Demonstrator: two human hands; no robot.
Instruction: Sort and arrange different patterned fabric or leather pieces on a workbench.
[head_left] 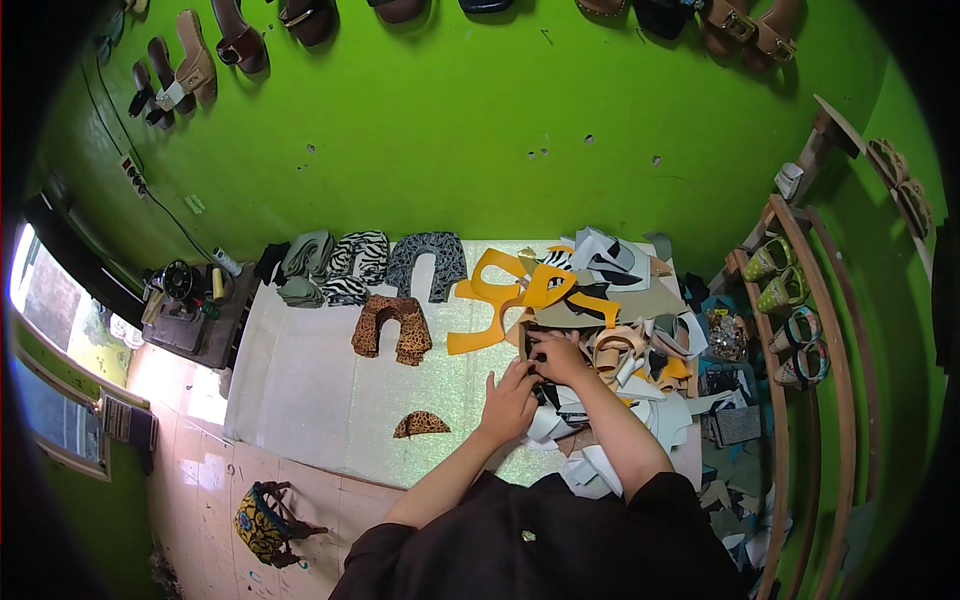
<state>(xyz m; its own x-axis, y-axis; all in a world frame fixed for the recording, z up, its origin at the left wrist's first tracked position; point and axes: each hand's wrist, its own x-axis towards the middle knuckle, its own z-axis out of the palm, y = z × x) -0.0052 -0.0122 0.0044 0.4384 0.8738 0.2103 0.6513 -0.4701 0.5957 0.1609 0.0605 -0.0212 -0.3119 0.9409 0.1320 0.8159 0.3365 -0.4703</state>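
Observation:
My right hand point(557, 358) is bent over the left edge of a heap of cut material scraps point(640, 390), its fingers curled. Against it, from the near side, comes my left hand point(509, 402), its fingertips meeting the right ones and one finger sticking out apart. Both pinch at something small that the fingers hide. A brown strip point(522, 340) stands just beyond the fingertips. Yellow cut-out pieces point(487, 310) lie behind the hands, partly over the heap. To the left is a stack of leopard-print curved pieces point(385, 325); nearer me lies a single leopard-print half-round piece point(422, 425).
Zebra-print point(358, 262), grey-green point(305, 262) and dark patterned pieces point(425, 262) line the back of the white table point(300, 380). A sewing machine point(180, 290) stands left. Wooden racks point(785, 400) with sandals rise right, beside scraps below. A patterned stool point(262, 525) stands front left.

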